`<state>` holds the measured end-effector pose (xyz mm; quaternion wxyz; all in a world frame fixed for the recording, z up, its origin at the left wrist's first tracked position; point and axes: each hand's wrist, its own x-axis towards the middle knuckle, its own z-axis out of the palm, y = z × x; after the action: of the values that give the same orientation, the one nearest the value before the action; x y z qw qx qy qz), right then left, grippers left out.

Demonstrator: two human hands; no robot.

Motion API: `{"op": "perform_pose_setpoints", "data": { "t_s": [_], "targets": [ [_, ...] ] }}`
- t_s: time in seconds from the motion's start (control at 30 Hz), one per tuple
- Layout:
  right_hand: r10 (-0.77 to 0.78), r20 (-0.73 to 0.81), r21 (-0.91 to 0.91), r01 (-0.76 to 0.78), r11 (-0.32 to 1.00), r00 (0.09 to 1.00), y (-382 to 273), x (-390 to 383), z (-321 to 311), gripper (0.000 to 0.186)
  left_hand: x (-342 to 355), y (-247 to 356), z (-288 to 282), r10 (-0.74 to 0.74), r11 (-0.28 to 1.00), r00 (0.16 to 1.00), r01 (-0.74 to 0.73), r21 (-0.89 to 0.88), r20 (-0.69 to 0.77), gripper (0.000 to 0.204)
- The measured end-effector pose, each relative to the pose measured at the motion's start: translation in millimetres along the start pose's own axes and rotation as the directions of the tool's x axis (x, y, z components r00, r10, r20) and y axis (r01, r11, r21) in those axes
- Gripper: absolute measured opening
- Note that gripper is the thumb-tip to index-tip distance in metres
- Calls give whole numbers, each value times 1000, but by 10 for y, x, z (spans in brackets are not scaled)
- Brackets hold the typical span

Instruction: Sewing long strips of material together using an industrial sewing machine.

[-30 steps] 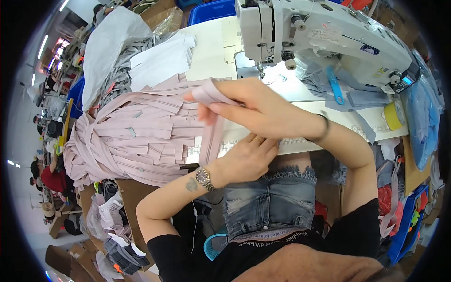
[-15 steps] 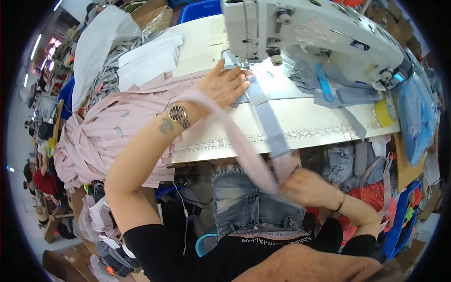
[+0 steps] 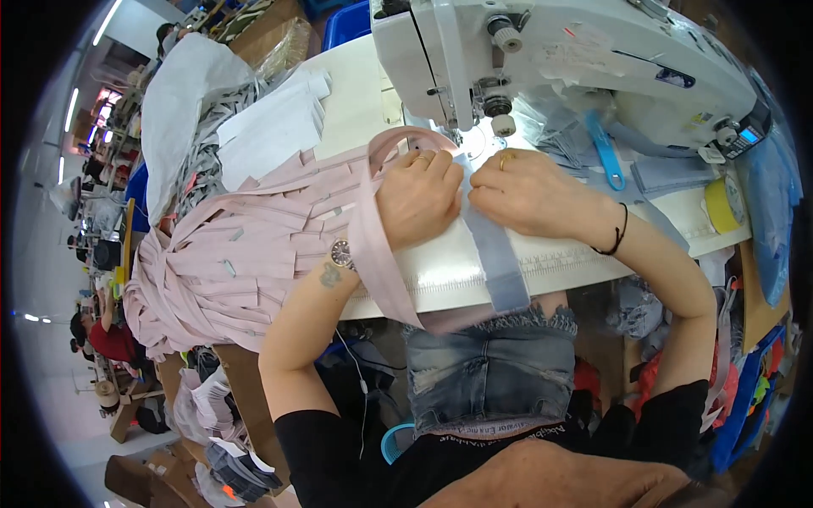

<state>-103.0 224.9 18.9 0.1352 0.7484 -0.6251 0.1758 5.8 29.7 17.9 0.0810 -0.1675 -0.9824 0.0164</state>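
Observation:
At the sewing machine [image 3: 576,63], my left hand [image 3: 421,196] is closed on a pink fabric strip [image 3: 378,245], just in front of the lit needle area. That strip loops over my left wrist and sags past the table edge. Close beside it, my right hand [image 3: 535,193] curls its fingers down on a grey-blue fabric strip [image 3: 500,261]. The grey-blue strip runs between both hands toward me and hangs at the front edge. The fingertips and the fabric right under them are partly hidden.
A heap of pink strips [image 3: 246,241] covers the table's left side, with white pieces [image 3: 275,118] behind it. On the right lie a blue-handled tool [image 3: 605,152], folded grey pieces [image 3: 671,174] and a yellow tape roll [image 3: 722,205]. A ruler scale marks the front edge.
My right hand has risen from below the table edge to the needle area, beside my left. My left fingers, earlier spread flat, are now curled. The pink strip hangs lower over my left wrist.

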Motion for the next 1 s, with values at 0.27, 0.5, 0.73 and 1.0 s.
{"op": "perform_pose_setpoints", "data": {
  "t_s": [0.27, 0.5, 0.73, 1.0],
  "targets": [
    [171, -160, 181, -141, 973, 972, 58, -95, 236, 22, -2, -139, 119, 2, 993, 958, -35, -110, -287, 31],
    [129, -244, 82, -112, 990, 961, 83, -95, 238, 14, 61, -188, 94, -68, 985, 960, 21, -172, -272, 34],
    [188, -147, 166, -163, 973, 971, 58, -90, 203, 20, 13, -351, 128, -123, 953, 966, 50, -300, -228, 34],
    [357, 64, 283, -360, 889, 932, 94, -118, 113, 38, -110, -286, 251, 37, 959, 933, -134, -252, -358, 32]
  ]
}}
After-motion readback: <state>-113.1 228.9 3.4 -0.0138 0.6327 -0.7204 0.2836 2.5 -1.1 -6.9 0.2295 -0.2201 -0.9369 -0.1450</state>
